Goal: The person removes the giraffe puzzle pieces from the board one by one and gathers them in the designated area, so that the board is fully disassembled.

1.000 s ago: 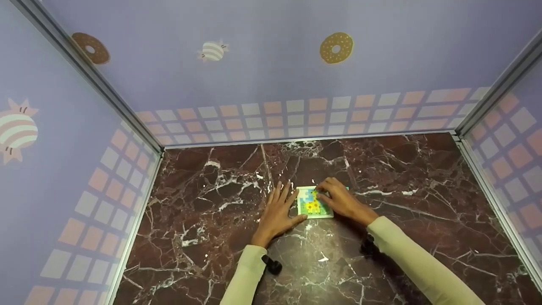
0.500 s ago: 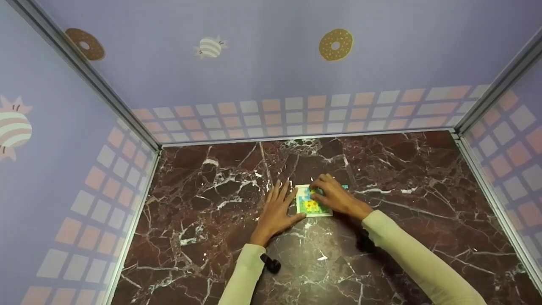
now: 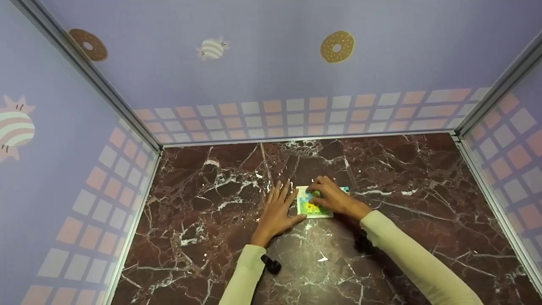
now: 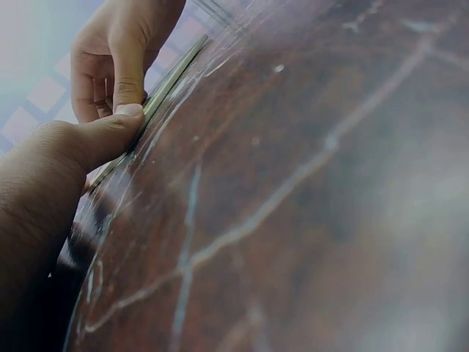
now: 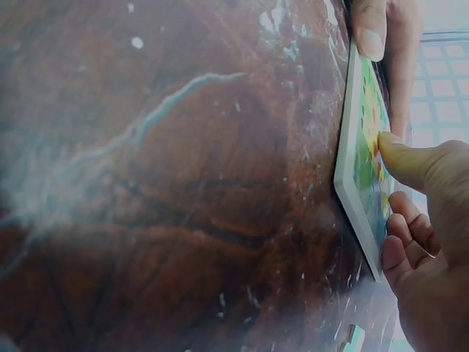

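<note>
A small picture puzzle (image 3: 302, 212) with a pale frame lies on the marbled table, showing yellow, green and blue patches. My left hand (image 3: 276, 214) rests flat at its left side, fingers spread, with the thumb on the lower left corner. From the right, my right hand (image 3: 334, 197) reaches over the puzzle with bent fingers. In the right wrist view, its thumb (image 5: 410, 163) touches the surface of the puzzle (image 5: 359, 158), apart from the curled fingers; no piece shows between them. The right hand hides the upper right part of the picture.
A blue-green piece (image 3: 346, 189) lies on the table just past the puzzle's upper right, behind my right hand; it also shows as a small piece (image 5: 355, 339) in the right wrist view. Patterned walls (image 3: 271, 84) enclose the back and both sides of the table (image 3: 203, 262).
My right hand has shifted left across the puzzle, and its fingertips are now nearer the middle and left of the picture. My left hand has stayed in place.
</note>
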`<state>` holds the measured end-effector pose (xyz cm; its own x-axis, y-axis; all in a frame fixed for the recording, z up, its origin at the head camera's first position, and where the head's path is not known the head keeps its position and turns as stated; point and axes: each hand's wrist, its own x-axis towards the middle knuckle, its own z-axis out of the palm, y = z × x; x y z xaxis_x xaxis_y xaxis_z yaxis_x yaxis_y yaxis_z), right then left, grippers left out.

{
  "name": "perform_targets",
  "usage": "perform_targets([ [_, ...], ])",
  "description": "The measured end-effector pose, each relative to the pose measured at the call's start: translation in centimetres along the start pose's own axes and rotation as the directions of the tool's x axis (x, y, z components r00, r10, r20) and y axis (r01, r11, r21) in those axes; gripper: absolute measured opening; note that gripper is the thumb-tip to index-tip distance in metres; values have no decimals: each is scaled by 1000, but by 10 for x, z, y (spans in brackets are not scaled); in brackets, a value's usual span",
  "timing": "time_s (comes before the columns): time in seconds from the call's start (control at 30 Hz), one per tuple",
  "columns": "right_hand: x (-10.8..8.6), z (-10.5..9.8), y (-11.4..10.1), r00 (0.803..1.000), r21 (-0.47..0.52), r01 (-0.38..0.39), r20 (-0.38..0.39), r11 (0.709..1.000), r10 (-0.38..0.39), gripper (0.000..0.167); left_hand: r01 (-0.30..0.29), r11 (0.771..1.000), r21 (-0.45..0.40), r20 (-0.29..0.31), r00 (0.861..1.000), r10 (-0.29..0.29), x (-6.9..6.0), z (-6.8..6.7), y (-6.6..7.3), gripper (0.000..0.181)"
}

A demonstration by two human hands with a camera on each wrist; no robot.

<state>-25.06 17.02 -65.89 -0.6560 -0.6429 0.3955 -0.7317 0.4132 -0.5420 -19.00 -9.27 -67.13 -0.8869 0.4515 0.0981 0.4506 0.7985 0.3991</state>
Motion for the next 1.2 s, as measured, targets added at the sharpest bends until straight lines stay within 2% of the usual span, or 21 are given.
perform_targets([
  [0.13, -3, 10, 14, 999, 40, -41, -5, 998, 41, 31, 5, 1000, -4, 1, 1000, -5, 0, 0, 0, 97],
  [0.23, -5, 20, 27, 998, 40, -69, -6, 997, 70, 32, 3, 1000, 3, 4, 1000, -3, 0, -1, 0, 97],
  [0.3, -5, 21, 29, 998, 30, -70, -3, 997, 70, 32, 5, 1000, 3, 12, 1000, -5, 0, -1, 0, 97],
  [0.4, -4, 20, 25, 998, 20, -68, 6, 997, 68, 32, 9, 1000, 2, 20, 1000, -9, 1, -2, 1, 97],
  [0.6, 1, 2, -6, 999, 6, -40, 7, 999, 40, 30, 8, 1000, 7, 22, 1000, -8, 2, -2, 1, 96],
  [0.67, 1, 4, -5, 1000, 15, -22, -3, 1000, 22, 30, 9, 1000, 9, 23, 1000, -9, 2, -2, 1, 96],
  [0.83, 2, 3, -11, 998, -1, -54, -9, 999, 54, 30, 21, 1000, 8, 21, 1000, -21, 2, -2, 1, 96],
  [0.9, 5, -2, -22, 994, -12, -111, 4, 994, 111, 31, 22, 1000, 4, 18, 1000, -22, 2, -1, 1, 96],
  [1.1, 3, -2, -23, 987, -4, -159, 0, 987, 159, 28, 24, 1000, -2, 25, 999, -23, 2, -1, 1, 97],
  [1.2, -2, 5, -9, 992, 46, -97, -80, 994, 100, 30, 25, 1000, -11, 25, 999, -24, 1, 0, 1, 97],
])
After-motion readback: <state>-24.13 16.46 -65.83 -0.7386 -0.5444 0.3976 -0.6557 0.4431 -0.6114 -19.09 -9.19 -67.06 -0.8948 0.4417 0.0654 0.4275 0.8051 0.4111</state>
